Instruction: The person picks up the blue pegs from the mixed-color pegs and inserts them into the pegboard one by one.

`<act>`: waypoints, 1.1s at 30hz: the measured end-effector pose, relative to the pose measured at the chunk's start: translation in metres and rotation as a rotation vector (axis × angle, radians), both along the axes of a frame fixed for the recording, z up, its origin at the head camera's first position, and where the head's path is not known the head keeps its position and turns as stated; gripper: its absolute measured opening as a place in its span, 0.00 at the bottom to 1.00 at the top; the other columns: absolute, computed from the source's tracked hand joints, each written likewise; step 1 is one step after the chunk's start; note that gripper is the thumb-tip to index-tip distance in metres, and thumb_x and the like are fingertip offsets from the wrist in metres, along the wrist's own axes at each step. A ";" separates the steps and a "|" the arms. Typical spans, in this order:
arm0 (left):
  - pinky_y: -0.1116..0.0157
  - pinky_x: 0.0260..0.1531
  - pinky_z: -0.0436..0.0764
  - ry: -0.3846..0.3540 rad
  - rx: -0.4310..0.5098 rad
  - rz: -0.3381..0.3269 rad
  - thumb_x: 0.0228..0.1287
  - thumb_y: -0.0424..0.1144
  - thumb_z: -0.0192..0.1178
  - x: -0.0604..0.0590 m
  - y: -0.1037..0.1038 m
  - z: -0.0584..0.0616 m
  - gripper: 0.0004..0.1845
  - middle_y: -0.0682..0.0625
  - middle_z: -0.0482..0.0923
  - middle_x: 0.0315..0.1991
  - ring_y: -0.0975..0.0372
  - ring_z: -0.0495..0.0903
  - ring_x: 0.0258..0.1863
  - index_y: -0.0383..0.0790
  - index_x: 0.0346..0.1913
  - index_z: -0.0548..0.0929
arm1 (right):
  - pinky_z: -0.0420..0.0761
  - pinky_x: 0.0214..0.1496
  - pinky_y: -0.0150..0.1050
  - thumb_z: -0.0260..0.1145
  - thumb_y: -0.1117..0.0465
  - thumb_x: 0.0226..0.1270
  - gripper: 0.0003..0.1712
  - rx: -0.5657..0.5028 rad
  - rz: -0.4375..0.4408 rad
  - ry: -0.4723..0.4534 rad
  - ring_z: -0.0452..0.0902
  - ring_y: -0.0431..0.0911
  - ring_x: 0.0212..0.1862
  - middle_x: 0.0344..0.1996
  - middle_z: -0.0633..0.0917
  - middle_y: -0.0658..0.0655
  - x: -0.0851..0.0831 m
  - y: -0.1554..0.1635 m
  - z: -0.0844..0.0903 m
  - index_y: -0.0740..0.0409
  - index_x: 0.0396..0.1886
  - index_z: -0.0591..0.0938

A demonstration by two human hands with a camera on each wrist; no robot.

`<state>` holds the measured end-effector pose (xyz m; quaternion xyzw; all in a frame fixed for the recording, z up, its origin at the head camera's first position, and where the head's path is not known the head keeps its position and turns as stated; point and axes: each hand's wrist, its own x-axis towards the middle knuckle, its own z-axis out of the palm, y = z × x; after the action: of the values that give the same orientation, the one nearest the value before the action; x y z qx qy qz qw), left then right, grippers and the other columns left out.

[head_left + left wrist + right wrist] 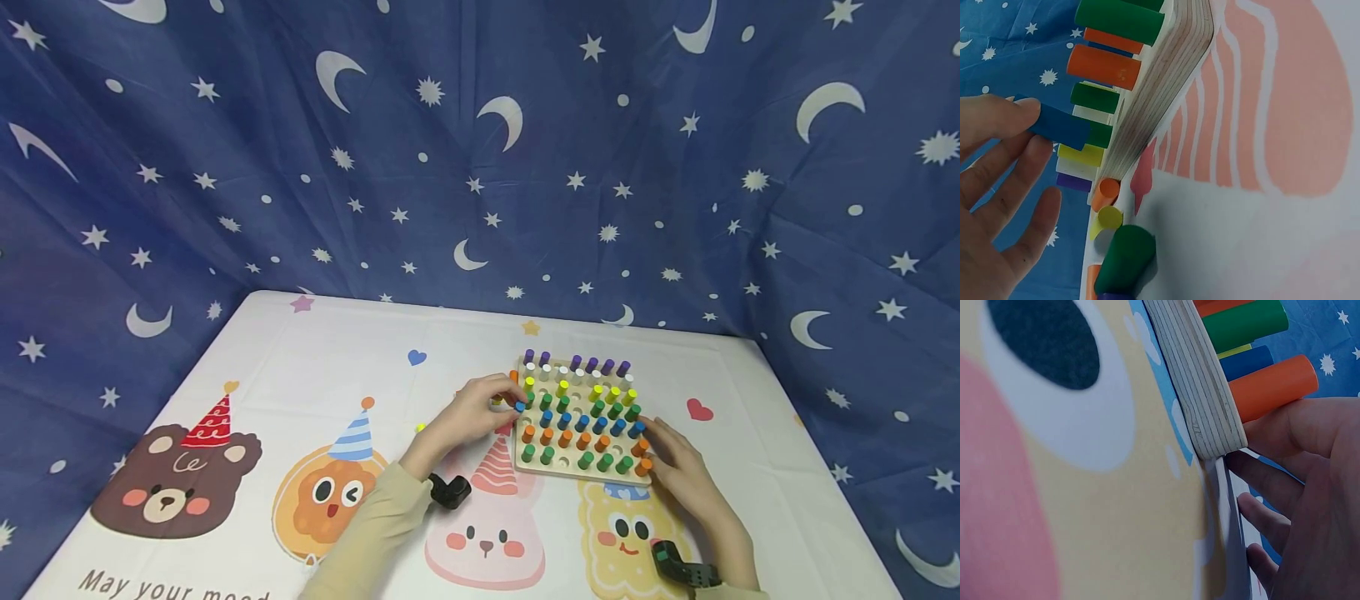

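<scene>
A wooden peg board [572, 469] lies on the table right of centre, filled with rows of purple, white, yellow, green, blue and orange pegs. My left hand [476, 414] is at the board's left edge and pinches a blue peg [520, 407] [1057, 125] between thumb and fingers, just beside the board's edge [1160, 81]. Loose pegs lie on the table by that edge: an orange one [1105, 193], a yellow one [1107, 219] and a green one [1124, 259]. My right hand [678, 471] rests against the board's near right corner [1210, 425], fingers [1297, 431] touching an orange peg [1272, 386].
The table is covered by a white cloth [315, 367] printed with cartoon animals in party hats, hearts and stars. A blue star-and-moon curtain [480, 150] hangs behind and to both sides. Black wrist cameras [448, 490] sit on both forearms.
</scene>
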<state>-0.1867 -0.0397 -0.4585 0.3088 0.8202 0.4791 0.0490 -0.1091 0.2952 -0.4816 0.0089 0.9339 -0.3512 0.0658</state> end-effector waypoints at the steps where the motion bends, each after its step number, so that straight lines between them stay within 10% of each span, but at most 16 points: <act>1: 0.56 0.49 0.80 -0.003 0.002 -0.001 0.58 0.30 0.64 -0.001 0.001 0.000 0.10 0.48 0.83 0.41 0.59 0.81 0.42 0.37 0.44 0.83 | 0.49 0.65 0.75 0.56 0.63 0.67 0.33 -0.001 0.000 0.001 0.46 0.71 0.73 0.73 0.54 0.71 0.000 0.000 0.000 0.55 0.73 0.62; 33: 0.63 0.47 0.81 -0.036 -0.041 -0.032 0.60 0.30 0.63 -0.005 0.015 -0.007 0.09 0.43 0.81 0.43 0.62 0.79 0.40 0.38 0.44 0.82 | 0.48 0.65 0.75 0.56 0.63 0.67 0.33 -0.007 0.002 -0.003 0.45 0.71 0.73 0.74 0.54 0.71 -0.001 0.001 0.000 0.55 0.72 0.62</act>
<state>-0.1916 -0.0244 -0.4657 0.3122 0.8238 0.4668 0.0776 -0.1103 0.2961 -0.4821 0.0081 0.9327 -0.3542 0.0679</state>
